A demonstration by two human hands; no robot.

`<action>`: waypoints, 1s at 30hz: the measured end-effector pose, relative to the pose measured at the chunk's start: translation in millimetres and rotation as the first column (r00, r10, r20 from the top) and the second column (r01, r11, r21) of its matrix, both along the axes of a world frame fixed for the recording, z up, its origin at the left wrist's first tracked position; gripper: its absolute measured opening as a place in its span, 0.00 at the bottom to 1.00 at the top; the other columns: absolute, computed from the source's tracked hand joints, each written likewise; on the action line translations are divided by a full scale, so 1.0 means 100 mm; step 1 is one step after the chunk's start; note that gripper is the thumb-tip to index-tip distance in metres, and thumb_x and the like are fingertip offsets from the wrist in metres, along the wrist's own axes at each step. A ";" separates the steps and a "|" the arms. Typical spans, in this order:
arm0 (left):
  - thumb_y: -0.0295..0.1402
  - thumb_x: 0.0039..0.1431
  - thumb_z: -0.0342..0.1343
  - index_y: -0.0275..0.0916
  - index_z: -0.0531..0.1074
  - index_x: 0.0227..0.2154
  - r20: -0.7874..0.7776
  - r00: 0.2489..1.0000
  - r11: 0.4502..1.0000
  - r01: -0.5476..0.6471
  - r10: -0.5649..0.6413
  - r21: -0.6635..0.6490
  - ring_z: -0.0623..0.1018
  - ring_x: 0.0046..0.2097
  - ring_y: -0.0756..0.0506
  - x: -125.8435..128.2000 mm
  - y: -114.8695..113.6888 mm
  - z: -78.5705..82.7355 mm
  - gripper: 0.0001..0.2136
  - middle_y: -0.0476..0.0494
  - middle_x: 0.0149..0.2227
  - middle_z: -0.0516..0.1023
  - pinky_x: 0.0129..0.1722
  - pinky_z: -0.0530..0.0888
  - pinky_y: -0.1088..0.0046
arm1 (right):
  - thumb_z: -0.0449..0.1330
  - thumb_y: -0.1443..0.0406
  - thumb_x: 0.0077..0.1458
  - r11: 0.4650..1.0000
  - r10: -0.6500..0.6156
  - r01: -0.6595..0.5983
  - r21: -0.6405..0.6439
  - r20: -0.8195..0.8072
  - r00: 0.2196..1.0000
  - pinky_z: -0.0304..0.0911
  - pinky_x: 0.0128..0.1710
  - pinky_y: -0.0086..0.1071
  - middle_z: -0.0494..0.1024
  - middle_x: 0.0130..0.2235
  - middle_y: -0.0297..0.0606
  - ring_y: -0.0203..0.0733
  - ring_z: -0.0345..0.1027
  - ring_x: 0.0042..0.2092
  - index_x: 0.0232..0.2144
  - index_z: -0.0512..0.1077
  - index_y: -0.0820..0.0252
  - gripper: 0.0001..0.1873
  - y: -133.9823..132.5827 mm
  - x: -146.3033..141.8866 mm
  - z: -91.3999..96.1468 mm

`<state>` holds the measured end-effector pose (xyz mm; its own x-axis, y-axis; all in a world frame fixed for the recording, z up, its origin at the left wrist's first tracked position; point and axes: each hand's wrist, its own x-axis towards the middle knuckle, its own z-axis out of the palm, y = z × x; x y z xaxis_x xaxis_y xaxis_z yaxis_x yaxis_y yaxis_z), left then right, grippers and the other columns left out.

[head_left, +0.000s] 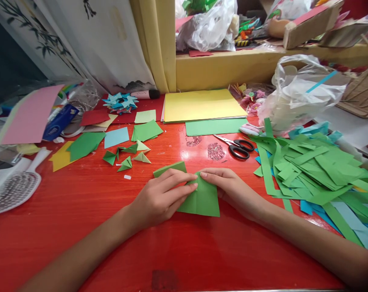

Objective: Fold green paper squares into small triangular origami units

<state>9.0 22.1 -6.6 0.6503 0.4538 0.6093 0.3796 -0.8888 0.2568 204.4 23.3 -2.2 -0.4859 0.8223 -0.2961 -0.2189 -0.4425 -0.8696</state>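
A green paper square (202, 200) lies on the glossy red table (80, 202) in front of me. My left hand (162, 196) rests on its left part, fingers pressed flat along a fold near the top edge. My right hand (229, 187) presses the top right of the same sheet, its fingertips meeting the left hand's. A second green piece (168, 168) pokes out from under my left hand. Several small folded green paper units (125, 156) lie to the upper left.
Black-handled scissors (237, 147) lie just beyond my right hand. A heap of green and blue paper strips (314, 170) fills the right side. Yellow paper sheets (202, 104), a plastic bag (296, 93), a hairbrush (16, 186) and loose coloured squares (117, 137) lie around.
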 end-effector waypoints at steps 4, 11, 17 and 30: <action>0.19 0.53 0.52 0.35 0.70 0.41 0.007 1.000 1.000 0.028 -0.028 0.014 0.73 0.43 0.44 0.01 0.02 0.01 0.13 0.39 0.42 0.76 0.41 0.74 0.66 | 0.58 0.61 0.54 1.000 -0.005 0.005 0.002 0.003 1.000 0.58 0.31 0.27 0.70 0.27 0.33 0.33 0.62 0.29 0.27 0.73 0.61 0.09 0.00 0.01 -0.01; 0.21 0.56 0.50 0.37 0.71 0.40 -0.009 1.000 1.000 -0.016 0.017 0.018 0.74 0.43 0.46 0.02 0.00 0.02 0.11 0.38 0.42 0.75 0.39 0.75 0.69 | 0.57 0.61 0.54 1.000 0.009 -0.009 0.009 0.008 1.000 0.59 0.32 0.29 0.72 0.28 0.34 0.35 0.64 0.30 0.30 0.74 0.61 0.10 -0.01 0.01 -0.01; 0.20 0.55 0.49 0.36 0.70 0.40 -0.014 1.000 1.000 -0.011 0.011 -0.024 0.73 0.43 0.45 0.00 -0.02 0.02 0.11 0.37 0.42 0.74 0.38 0.75 0.68 | 0.57 0.62 0.55 1.000 0.018 -0.018 0.021 -0.008 1.000 0.60 0.32 0.27 0.73 0.28 0.35 0.34 0.65 0.31 0.28 0.74 0.61 0.10 0.00 0.02 -0.01; 0.17 0.54 0.50 0.32 0.69 0.42 0.009 0.997 0.997 0.074 -0.073 -0.028 0.71 0.45 0.43 0.01 -0.01 0.01 0.13 0.35 0.41 0.73 0.40 0.74 0.64 | 0.56 0.63 0.56 0.999 0.021 -0.021 0.034 0.011 1.000 0.59 0.33 0.26 0.74 0.29 0.34 0.34 0.65 0.33 0.30 0.75 0.60 0.09 0.00 0.02 -0.01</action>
<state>10.2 20.8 -5.5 0.6777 0.4219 0.6023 0.3113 -0.9066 0.2848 206.7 23.4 -2.9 -0.4999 0.8218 -0.2735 -0.2004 -0.4170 -0.8866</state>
